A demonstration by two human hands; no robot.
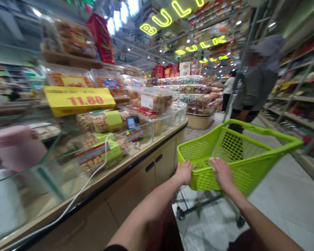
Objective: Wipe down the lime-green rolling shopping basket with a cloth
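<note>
A lime-green shopping cart point(251, 143) with a mesh basket stands in the aisle in front of me. My left hand point(184, 172) grips the near rim of the basket at its left corner. My right hand point(222, 173) rests on the same rim a little to the right, fingers curled over the edge. The basket looks empty. Its metal frame and wheels point(180, 213) show below my arms.
A glass display counter point(136, 153) with boxed pastries and a yellow 11.80 price sign point(78, 100) runs along my left. A person in grey point(253, 87) stands just beyond the cart. Stocked shelves point(298, 97) line the right. Tiled floor point(282, 202) lies open ahead on the right.
</note>
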